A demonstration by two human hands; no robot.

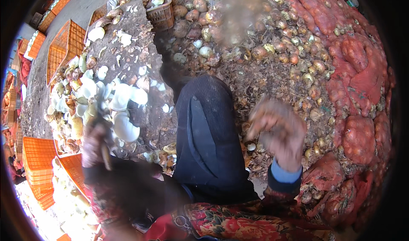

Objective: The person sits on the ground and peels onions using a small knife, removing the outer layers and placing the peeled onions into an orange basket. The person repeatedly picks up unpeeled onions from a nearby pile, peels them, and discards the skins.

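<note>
My left hand (95,141), blurred, is over the heap of pale peeled onion pieces (123,95) at the left. A slim tan handle (106,157) sticks out of its curled fingers; whatever lies beyond the fingers is smeared by motion. On the right, my right hand (279,127) hovers above dry onion skins (252,105) with its fingers bent. Blur hides whether anything is inside it. Between the two hands rises my knee in dark trousers (207,126). Unpeeled onions (258,52) lie in a wide pile ahead.
Red mesh sacks full of onions (358,138) line the right side. A dirt-covered board (137,52) with onion scraps lies at the left. Orange plastic crates (65,46) and a stack of crates (38,161) stand farther left. A brownish crate (161,16) is at the board's far end.
</note>
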